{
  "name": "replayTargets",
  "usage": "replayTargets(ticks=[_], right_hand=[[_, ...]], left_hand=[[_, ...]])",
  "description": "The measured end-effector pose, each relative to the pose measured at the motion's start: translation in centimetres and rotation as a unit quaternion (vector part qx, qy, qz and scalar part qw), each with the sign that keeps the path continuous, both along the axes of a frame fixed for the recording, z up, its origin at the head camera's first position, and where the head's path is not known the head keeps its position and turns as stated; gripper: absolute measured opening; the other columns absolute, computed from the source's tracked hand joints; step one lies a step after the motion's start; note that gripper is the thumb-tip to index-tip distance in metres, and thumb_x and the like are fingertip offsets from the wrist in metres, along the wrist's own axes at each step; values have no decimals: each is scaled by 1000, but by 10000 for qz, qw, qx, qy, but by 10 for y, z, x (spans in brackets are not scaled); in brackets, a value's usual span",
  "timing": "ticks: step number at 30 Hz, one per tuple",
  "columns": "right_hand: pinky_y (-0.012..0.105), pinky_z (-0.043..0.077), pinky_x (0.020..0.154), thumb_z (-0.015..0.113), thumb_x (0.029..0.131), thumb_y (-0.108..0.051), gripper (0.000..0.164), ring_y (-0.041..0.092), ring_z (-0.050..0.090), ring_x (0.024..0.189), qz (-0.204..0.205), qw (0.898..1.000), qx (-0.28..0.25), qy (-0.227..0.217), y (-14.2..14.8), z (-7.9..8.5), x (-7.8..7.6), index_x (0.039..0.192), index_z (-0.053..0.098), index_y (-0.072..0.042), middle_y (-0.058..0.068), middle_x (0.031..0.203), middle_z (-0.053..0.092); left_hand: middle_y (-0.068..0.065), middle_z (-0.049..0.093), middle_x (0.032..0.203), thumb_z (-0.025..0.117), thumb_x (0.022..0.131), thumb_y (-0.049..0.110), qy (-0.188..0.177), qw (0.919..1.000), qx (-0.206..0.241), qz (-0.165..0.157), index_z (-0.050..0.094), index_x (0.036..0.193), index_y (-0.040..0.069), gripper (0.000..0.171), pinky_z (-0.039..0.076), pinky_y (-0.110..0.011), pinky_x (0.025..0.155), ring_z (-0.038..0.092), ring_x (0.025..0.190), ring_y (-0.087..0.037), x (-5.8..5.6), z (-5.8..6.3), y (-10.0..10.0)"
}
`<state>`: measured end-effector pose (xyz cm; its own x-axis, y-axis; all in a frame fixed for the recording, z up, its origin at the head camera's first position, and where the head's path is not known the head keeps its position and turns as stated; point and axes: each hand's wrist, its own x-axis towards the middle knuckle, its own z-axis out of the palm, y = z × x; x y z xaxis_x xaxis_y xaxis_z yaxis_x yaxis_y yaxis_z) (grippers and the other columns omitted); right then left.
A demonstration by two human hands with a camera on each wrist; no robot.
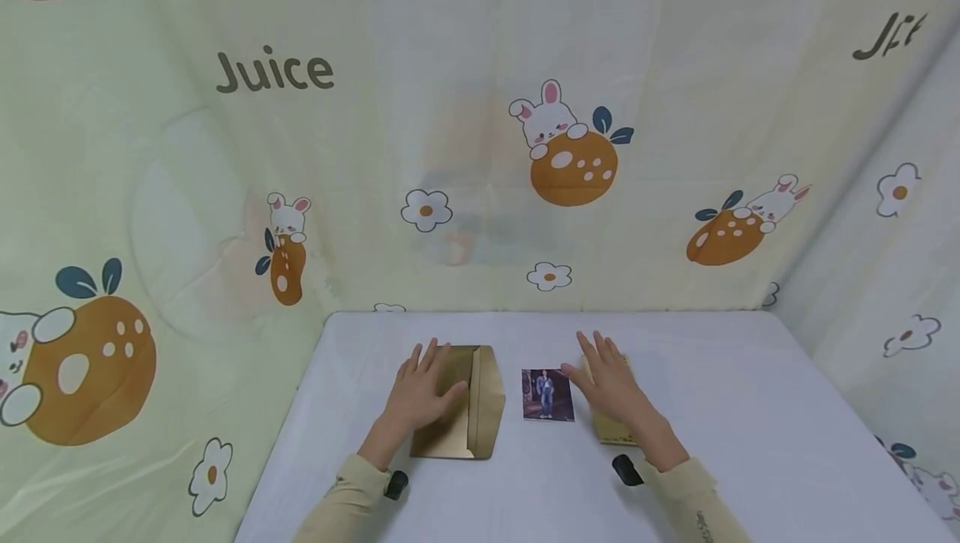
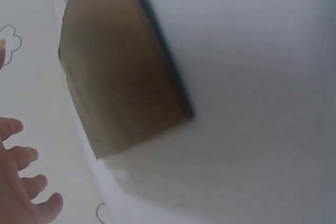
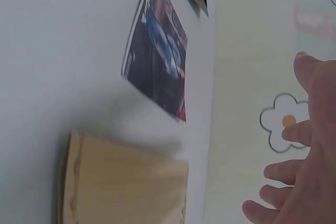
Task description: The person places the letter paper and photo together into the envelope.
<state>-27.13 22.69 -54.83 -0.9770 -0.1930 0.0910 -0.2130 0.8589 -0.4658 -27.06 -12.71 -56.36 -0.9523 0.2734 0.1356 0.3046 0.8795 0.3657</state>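
Envelope (image 1: 489, 411), photo (image 1: 547, 396) and notepad (image 1: 609, 430) lie lower centre, my left grip (image 1: 420, 393) and right grip (image 1: 613, 389) released. I seem poised to grasp; lifting one calls for a pinched edge.

Paper goods in a row on a white table (image 1: 750, 418)

The tabletop, with rounded far corners, fills the lower middle of the head frame. Left of its centre lies a gold envelope (image 1: 457, 425), its pointed flap spread toward the right of the frame. Near the centre lies a printed photograph (image 1: 547, 397) of a standing person in blue, apart from the envelope. Just beside it, to the right, lies a thick yellow paper pad (image 1: 609, 429) with patterned edges, not touching the print.
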Motion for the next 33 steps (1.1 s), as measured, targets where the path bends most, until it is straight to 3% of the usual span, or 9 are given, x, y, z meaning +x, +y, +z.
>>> replayTargets(ticks=[7, 19, 28, 33], right_hand=[[66, 20, 117, 51, 102, -51, 77, 52, 13, 151, 243, 9997, 83, -39, -32, -6, 0, 158, 25, -4, 31, 163, 17], [62, 29, 115, 52, 102, -49, 72, 49, 25, 149, 951, 9954, 118, 50, -85, -20, 4, 154, 35, -3, 31, 159, 29], [61, 33, 114, 50, 106, -26, 56, 49, 33, 145, 1669, 9825, 760, 332, -115, -34, 9, 149, 38, 8, 31, 157, 34], [57, 33, 116, 45, 107, -28, 54, 44, 33, 147, 1811, 9765, 1128, 309, -128, -44, 11, 149, 40, 6, 26, 158, 36]], left_hand=[[-17, 22, 166, 53, 99, 54, -79, 9997, 10, -232, 29, 159, 12, 77, 26, -62, 116, 18, 153, -45, 3, -5, 12], [-19, 27, 165, 54, 99, 53, -102, 9989, -236, -383, 33, 157, 14, 73, 28, -66, 114, 24, 149, -49, 1, -12, 24], [-18, 31, 163, 51, 100, 48, 60, 9974, -503, -509, 38, 155, 13, 66, 28, -61, 116, 28, 149, -47, 3, -21, 29], [-15, 30, 164, 50, 100, 45, -76, 9962, -623, -607, 39, 155, 14, 64, 31, -61, 115, 26, 151, -43, 4, -25, 34]])
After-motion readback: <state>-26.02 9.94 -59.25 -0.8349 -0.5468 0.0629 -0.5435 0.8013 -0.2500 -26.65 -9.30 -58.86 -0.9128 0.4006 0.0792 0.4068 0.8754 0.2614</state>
